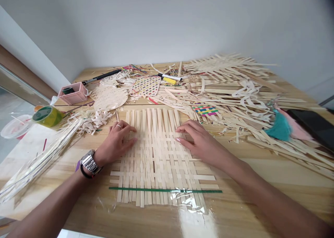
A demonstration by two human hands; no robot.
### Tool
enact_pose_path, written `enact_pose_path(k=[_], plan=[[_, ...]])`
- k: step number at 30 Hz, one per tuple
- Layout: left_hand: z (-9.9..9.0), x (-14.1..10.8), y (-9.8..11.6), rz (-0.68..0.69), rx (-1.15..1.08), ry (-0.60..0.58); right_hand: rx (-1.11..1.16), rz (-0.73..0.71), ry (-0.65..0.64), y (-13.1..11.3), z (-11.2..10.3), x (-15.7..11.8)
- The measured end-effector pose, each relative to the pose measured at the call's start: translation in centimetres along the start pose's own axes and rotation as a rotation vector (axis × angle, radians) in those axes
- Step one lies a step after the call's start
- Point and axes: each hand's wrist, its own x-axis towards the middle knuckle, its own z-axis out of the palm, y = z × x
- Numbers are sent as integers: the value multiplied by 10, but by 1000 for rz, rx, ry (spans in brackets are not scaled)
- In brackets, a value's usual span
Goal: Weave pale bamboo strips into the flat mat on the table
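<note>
A flat mat of woven pale bamboo strips (pixel 156 158) lies on the wooden table (pixel 78 210), with loose strip ends sticking out along its edges. My left hand (pixel 117 140) rests its fingertips on the mat's upper left part, holding nothing. On the upper right of the weave, my right hand (pixel 198 137) touches the strips with its fingertips and also holds nothing. A thin green strip (pixel 164 190) runs crosswise near the mat's lower end. Clear plastic film (pixel 185 201) lies over the strips at the lower right.
Heaps of loose pale strips (pixel 221 92) cover the far right of the table. Beyond the mat lie a round woven disc (pixel 109 97) and a woven square (pixel 145 86). At the left stand a pink box (pixel 73 93) and a tape roll (pixel 47 116).
</note>
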Motion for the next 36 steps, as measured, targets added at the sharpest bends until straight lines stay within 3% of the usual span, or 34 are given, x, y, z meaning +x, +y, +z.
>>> enact_pose_path(k=[13, 36], plan=[[6, -1, 11, -29, 69, -12, -38, 7, -19, -1, 0, 0], [9, 1, 11, -12, 64, 14, -34, 36, -37, -3, 1, 2]])
